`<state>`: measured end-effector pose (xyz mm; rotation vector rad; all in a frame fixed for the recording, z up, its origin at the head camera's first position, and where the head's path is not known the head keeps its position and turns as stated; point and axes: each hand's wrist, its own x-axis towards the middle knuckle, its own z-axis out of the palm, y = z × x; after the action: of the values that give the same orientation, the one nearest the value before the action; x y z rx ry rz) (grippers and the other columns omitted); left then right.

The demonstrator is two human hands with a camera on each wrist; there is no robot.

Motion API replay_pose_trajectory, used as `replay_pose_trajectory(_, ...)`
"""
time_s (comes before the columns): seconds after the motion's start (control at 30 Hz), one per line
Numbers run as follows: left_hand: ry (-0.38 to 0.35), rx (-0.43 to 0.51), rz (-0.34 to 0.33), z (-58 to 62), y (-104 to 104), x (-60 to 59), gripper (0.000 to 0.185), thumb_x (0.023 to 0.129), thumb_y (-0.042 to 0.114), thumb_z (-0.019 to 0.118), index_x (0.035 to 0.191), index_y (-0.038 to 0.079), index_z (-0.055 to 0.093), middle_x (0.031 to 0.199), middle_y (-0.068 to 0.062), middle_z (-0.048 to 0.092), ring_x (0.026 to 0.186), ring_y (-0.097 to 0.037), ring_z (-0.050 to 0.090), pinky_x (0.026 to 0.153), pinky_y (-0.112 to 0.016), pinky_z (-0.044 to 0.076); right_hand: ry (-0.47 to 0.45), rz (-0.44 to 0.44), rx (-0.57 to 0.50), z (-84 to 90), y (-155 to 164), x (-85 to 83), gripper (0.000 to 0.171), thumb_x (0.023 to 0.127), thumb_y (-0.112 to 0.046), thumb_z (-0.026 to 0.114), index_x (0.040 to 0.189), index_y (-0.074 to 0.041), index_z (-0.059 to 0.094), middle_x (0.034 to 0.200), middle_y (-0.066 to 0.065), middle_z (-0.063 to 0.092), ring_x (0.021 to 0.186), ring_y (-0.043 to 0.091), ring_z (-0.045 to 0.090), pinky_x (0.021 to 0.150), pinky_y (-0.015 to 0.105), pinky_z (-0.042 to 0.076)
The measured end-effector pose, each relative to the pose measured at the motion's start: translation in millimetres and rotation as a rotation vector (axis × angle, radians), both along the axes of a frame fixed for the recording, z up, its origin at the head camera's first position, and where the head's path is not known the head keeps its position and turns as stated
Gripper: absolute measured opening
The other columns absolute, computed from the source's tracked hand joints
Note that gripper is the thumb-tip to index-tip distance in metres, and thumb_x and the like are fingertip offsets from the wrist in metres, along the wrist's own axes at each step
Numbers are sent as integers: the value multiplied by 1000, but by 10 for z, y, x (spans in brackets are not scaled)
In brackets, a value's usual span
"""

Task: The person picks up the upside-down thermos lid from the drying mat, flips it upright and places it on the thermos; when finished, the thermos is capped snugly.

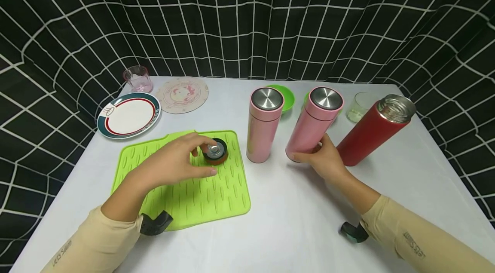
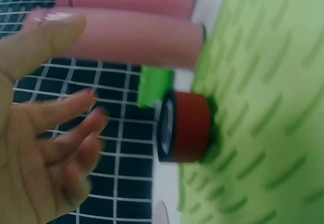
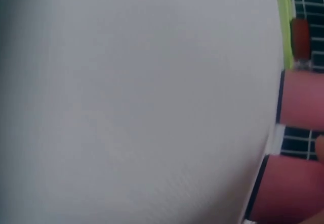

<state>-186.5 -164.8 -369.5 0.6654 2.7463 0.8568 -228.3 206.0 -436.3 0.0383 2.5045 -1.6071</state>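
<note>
On the green mat (image 1: pixel 181 204) lies a red bottle lid (image 2: pixel 192 128) with a black rim and a silvery top. My left hand (image 1: pixel 174 161) hovers over it; in the left wrist view the fingers are loosely bent and apart from the lid. My right hand (image 1: pixel 325 161) grips the right-hand pink thermos (image 1: pixel 309 129) low on its body, thumb in front. The other pink thermos (image 1: pixel 264 135) stands upright between mat and hand, with its steel-topped lid on. To the right of my right hand is a red thermos (image 1: pixel 367 135), lidless, its steel mouth showing.
A rimmed plate (image 1: pixel 131 116), a pink glass (image 1: pixel 138 79) and a round patterned mat (image 1: pixel 183 94) lie at the back left. Behind the pink thermoses are a green bowl (image 1: pixel 288 96) and a partly hidden green item. A clear glass (image 1: pixel 359 105) stands behind the red thermos.
</note>
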Motion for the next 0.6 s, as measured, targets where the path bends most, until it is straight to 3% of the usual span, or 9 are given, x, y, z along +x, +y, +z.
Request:
replay_pose_trajectory(0.1, 56, -68, 76, -60, -32, -141, 75, 71, 53, 83, 132, 15, 58, 115, -4, 58, 101, -23, 54, 86, -42, 46, -9, -17, 44, 51, 17, 140, 99, 77, -28, 85, 149, -3, 22, 148, 16, 34, 134, 35, 40, 103, 46, 41)
replay_pose_trajectory(0.27, 68, -207, 103, -210, 24, -353, 87, 64, 52, 87, 133, 10, 56, 120, -8, 57, 113, -28, 51, 92, -48, 45, -46, -39, 93, 150, 27, 458, 98, 85, -30, 77, 152, 0, 12, 154, 19, 26, 138, 38, 33, 105, 49, 38)
replay_pose_trajectory(0.43, 64, -310, 115, -314, 80, -401, 81, 67, 49, 86, 129, 5, 59, 121, -11, 61, 112, -30, 55, 90, -49, 47, -75, -44, 80, 244, -6, 698, 91, 88, -31, 73, 151, 1, 15, 149, 20, 35, 136, 36, 36, 108, 50, 34)
replay_pose_trajectory(0.6, 89, -300, 109, -357, 110, -404, 71, 67, 49, 85, 120, 6, 65, 114, -9, 65, 104, -27, 59, 87, -46, 48, -15, -51, 99, 269, -6, 851, 82, 89, -28, 72, 148, 2, 22, 144, 18, 40, 132, 34, 41, 107, 49, 33)
